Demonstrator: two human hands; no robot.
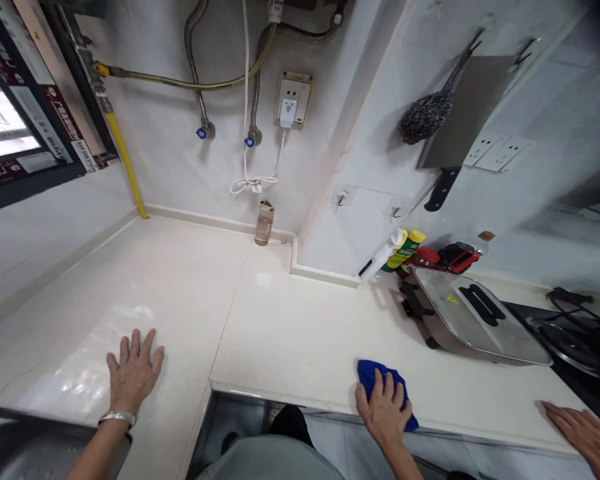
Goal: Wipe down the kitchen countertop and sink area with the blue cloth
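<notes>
My left hand (134,375), with a silver bracelet (117,418) at the wrist, lies palm down on the white countertop (180,293), its fingers spread and holding nothing. Near the counter's front edge, my right hand (386,408) presses on a blue cloth (375,371), fingers bent over it. Part of the cloth sticks out beyond the fingertips and beside the palm. What lies under that palm is hidden.
Another person's hand (580,427) rests at the right front edge. An electric pan (480,320) with a lid stands at the right, with bottles (405,250) behind it. A tumbler (265,223) stands by the wall. A cleaver (467,110) hangs above. A sink (45,453) is at lower left.
</notes>
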